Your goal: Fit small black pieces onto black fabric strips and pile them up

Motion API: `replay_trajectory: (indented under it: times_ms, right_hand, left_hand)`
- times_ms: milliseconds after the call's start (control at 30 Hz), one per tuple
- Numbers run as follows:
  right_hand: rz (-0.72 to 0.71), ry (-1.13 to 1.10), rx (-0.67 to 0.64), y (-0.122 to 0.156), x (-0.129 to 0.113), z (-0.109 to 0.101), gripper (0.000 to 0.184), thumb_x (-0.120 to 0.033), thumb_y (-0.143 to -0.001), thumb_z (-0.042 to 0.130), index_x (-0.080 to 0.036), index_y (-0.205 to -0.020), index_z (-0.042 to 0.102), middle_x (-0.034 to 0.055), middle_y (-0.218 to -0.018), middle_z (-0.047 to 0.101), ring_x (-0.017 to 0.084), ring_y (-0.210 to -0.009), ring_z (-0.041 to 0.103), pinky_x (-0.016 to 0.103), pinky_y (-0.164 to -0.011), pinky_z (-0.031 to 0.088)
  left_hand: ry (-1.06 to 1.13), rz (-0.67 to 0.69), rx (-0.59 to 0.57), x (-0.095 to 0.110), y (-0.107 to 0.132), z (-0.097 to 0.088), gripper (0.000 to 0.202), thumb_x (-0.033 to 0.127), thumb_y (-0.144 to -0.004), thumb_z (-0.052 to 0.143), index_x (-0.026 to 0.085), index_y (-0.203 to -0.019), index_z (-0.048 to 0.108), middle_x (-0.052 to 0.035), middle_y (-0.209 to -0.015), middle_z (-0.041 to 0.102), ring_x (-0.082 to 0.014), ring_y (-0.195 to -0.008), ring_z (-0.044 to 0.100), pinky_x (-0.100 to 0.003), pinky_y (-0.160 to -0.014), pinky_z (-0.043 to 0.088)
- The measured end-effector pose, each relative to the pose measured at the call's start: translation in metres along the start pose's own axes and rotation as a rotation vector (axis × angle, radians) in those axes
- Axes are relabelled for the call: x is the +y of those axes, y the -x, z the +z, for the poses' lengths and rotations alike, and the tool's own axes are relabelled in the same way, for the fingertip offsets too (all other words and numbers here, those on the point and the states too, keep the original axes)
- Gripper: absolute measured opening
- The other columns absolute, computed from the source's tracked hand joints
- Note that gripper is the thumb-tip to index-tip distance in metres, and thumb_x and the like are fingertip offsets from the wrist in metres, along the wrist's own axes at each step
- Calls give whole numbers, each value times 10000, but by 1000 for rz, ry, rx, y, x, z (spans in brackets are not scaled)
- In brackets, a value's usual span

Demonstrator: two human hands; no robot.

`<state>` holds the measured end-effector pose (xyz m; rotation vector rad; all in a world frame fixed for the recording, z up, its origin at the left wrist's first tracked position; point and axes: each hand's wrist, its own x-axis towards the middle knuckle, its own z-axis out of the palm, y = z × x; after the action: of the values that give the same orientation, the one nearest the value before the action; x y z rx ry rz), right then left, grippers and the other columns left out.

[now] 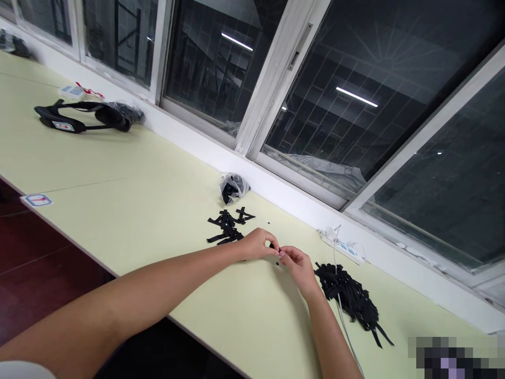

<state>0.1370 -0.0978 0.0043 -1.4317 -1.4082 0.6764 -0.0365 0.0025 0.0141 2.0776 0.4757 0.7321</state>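
Over the table, my left hand (pixel 261 244) and my right hand (pixel 296 264) meet fingertip to fingertip. Both are closed in a pinch on a short black strap (pixel 272 245), most of it covered by the fingers. A loose pile of short black straps (pixel 226 225) lies beyond my left hand. Right of my right hand is a larger heap of black straps (pixel 349 297). One tiny black round piece (pixel 277 263) rests on the tabletop just below the fingers, and another small dark piece (pixel 269 222) lies farther back.
A clear plastic bag (pixel 233 187) with black pieces stands near the window ledge. The white power strip (pixel 342 247) sits at the wall, and a white cable (pixel 340 310) crosses the right heap. A black padded strap device (pixel 82 117) lies far left on the pale table (pixel 158 179).
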Motion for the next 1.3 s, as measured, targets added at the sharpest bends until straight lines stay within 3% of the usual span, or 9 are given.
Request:
replay_trajectory:
  times_ms: [167,400,667,900,1133,1300]
  right_hand:
    - [6,-9,3,0,1,-1,387,-540,-771,686,-177,-902,710,56,-809,692,169,-697,591,306,-689,480]
    - [-6,-22,5,-1,1,-4,371,-523,-780,692,-172,-898,702,43,-770,658,160,-676,560,291,-655,458]
    - [24,-38,12,0,-1,-1,386,-544,-763,704,-181,-894,687,34,-775,652,156,-668,563,286,-652,458]
    - [29,-69,-8,0,-2,0,369,-521,-756,712,-174,-876,675,19,-728,616,145,-644,533,278,-631,430]
    - [58,-56,2,0,-7,3,399,-546,-738,716,-172,-871,677,9,-682,597,145,-633,527,274,-627,426]
    - [24,147,-6,1,3,-5,398,-555,-824,572,-176,-858,687,29,-693,626,171,-637,537,286,-612,426]
  left_hand:
    - [32,40,70,-1,-2,1,169,313,-728,717,173,-817,684,1,-820,667,-162,-794,574,-243,-654,390]
    - [-9,150,50,3,0,0,92,230,-797,631,184,-875,648,-5,-869,671,-165,-867,592,-261,-765,429]
    - [2,132,18,2,1,2,180,291,-858,570,174,-950,672,-29,-902,681,-162,-823,588,-271,-746,443]
    - [98,54,64,3,-1,4,150,251,-788,630,165,-907,657,-31,-917,686,-158,-802,613,-271,-726,471]
    - [76,108,97,-2,-4,8,104,194,-771,619,165,-867,643,-15,-849,670,-153,-787,604,-265,-715,474]
    - [35,123,150,-10,-8,8,86,215,-796,622,164,-865,631,-19,-854,662,-151,-789,604,-270,-748,486]
